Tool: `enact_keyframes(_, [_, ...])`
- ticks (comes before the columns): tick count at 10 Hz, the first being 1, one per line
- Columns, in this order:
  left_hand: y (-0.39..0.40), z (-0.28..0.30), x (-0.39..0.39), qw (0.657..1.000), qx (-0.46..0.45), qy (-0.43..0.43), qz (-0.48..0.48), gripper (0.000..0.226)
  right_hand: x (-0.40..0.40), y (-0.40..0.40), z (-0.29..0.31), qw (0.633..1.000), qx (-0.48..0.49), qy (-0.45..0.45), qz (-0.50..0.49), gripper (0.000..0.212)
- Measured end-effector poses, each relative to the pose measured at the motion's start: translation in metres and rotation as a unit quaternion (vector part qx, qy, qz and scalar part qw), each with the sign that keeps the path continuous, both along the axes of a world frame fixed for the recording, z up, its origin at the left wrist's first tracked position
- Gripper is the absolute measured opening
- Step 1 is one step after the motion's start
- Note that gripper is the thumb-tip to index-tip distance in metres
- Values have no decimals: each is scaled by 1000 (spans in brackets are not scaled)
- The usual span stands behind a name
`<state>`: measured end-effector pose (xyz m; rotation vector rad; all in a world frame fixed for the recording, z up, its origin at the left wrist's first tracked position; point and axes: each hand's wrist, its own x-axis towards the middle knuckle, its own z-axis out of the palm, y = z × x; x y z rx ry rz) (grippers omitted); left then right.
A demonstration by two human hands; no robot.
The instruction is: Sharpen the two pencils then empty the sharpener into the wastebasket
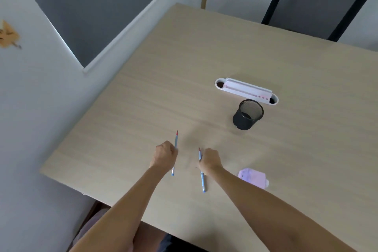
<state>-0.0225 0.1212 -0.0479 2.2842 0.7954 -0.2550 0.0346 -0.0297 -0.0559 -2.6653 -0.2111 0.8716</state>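
the right hand (210, 160) grasps one blue pencil (202, 178), red tip pointing away; the left hand (164, 154) grasps the other pencil (175, 145). a pale purple sharpener (253, 177) lies just right (slightly blurred) on the table (143, 98). farther off stands a black mesh wastebasket (248, 114), then a white holder (246, 90).

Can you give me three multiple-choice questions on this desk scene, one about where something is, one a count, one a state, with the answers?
1. Where is the pink sharpener?
A. inside the black mesh cup
B. on the table beside the right forearm
C. on the chair

2. How many pencils are held?
A. one
B. two
C. three

3. What is the left hand doing?
A. gripping the left pencil
B. lying flat
C. holding the sharpener

Answers:
1 B, it lies on the tabletop, untouched.
2 B, the right hand grips the right pencil too.
3 A, its fingers curl round the shaft.
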Motion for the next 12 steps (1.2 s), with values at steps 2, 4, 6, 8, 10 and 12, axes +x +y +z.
enact_keyframes(2, [-15,55,68,991,-47,-121,-11,17,41,-50,45,982,129,-38,-131,25])
enact_keyframes(4, [-81,100,158,958,-132,-255,-20,12,126,-125,130,888,238,-288,-268,14])
enact_keyframes(6, [-135,94,217,958,-131,-255,-20,13,174,-147,120,892,213,-300,-261,10])
enact_keyframes(8, [-158,54,227,987,-29,-142,-74,11,188,-136,80,948,103,-261,-153,14])
enact_keyframes(10, [-174,38,231,977,162,-57,-128,19,191,-131,61,968,15,-218,-123,22])
enact_keyframes(12, [-171,54,225,981,156,-74,-91,17,184,-142,65,952,68,-256,-153,17])
